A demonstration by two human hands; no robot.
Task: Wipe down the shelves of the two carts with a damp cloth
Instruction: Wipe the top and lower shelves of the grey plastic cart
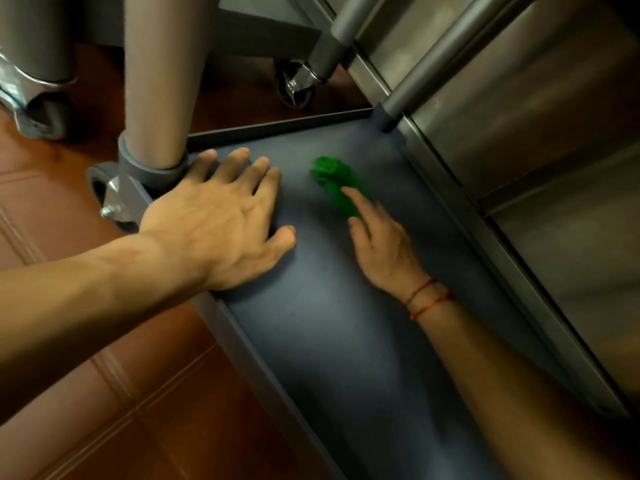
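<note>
The grey bottom shelf (346,341) of a cart runs from the near right to the far middle. My left hand (221,216) rests flat on the shelf's left side, fingers spread, beside the cart's round corner post (159,81). My right hand (384,244) holds a bunched green cloth (329,171) against the shelf near its far end. The index finger lies straight along the top of the cloth and the thumb is beside it. The cloth and this hand are blurred.
A second grey cart stands behind, with its caster (296,86) on the floor. A stainless steel cabinet (519,116) lines the shelf's right side. This cart's caster (104,192) sits on red-brown floor tiles (104,393). Another large caster (31,109) is at far left.
</note>
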